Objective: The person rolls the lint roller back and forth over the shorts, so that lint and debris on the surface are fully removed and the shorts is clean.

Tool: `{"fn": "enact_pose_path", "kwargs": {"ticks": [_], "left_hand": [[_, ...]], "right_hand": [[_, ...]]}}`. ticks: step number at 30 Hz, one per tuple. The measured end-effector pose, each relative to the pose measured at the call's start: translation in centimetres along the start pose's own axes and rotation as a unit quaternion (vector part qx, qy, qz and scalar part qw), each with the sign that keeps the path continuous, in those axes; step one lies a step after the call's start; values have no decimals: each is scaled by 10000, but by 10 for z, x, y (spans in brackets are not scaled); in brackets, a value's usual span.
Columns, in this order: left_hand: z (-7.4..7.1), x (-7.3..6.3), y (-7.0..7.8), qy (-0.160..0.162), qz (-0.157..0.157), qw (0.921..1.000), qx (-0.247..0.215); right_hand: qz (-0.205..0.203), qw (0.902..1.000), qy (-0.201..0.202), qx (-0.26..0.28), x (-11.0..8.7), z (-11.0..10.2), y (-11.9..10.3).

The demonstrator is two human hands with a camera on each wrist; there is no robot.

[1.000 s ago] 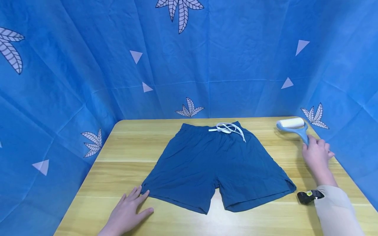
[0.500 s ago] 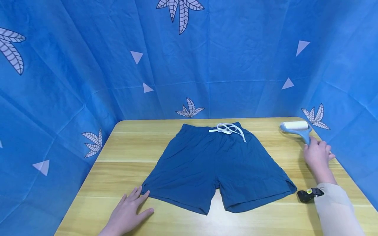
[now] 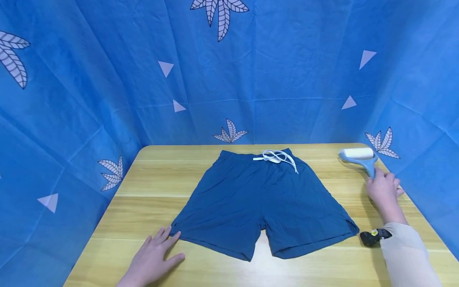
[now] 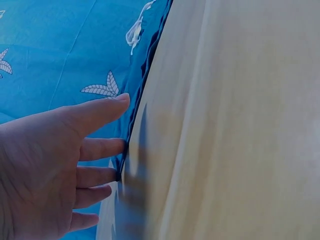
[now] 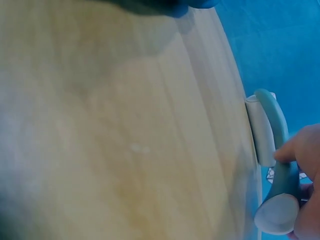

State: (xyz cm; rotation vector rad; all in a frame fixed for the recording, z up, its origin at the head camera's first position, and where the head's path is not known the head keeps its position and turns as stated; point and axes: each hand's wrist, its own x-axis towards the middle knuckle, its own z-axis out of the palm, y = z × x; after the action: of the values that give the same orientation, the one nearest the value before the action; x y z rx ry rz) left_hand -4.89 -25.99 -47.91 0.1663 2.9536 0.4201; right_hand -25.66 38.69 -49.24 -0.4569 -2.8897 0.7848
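Note:
Dark blue shorts (image 3: 233, 199) lie spread flat on the wooden table (image 3: 150, 175), waistband away from me, with a white drawstring (image 3: 275, 156) loose on top. My left hand (image 3: 148, 261) rests by the lower left leg corner, fingers extended, fingertips at the hem; the left wrist view has the same hand (image 4: 55, 165) against the fabric edge. At the far right, my right hand (image 3: 384, 193) grips the blue handle of a lint roller (image 3: 356, 153) with a white roll. In the right wrist view, fingers curl round the handle (image 5: 286, 182); the roll appears close to the tabletop.
A blue curtain (image 3: 287, 71) printed with leaves and triangles surrounds the table's back and sides. On the right wrist sits a black strapped device (image 3: 371, 238), close to the right leg of the shorts.
My right hand has shifted the lint roller slightly to the right and down over the first half second, then held it nearly still. The left hand and the shorts stay in place.

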Motion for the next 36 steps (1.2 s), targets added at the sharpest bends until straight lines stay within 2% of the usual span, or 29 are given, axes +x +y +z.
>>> {"fn": "enact_pose_path", "kwargs": {"ticks": [6, 11, 15, 20, 29, 36], "left_hand": [[-8, 2, -2, -68, 121, 9999, 97], [-18, 6, -5, 47, 299, 9991, 303], [-29, 15, -5, 241, 528, 9970, 517], [-45, 30, -1, 642, 872, 9910, 787], [-87, 67, 21, 1069, 1017, 9838, 1022], [-113, 96, 50, 1288, 1179, 9780, 1139]], "right_hand": [[-167, 9998, -73, -73, 0, -7, 0], [-230, 9997, 33, -96, 1, -18, -2], [-296, 9995, 126, -24, 0, -30, -7], [-471, 9985, 285, -34, -3, -45, -17], [-903, 9948, 481, 38, -11, -68, -52], [-1318, 9892, 642, -33, -23, -80, -89]]}}
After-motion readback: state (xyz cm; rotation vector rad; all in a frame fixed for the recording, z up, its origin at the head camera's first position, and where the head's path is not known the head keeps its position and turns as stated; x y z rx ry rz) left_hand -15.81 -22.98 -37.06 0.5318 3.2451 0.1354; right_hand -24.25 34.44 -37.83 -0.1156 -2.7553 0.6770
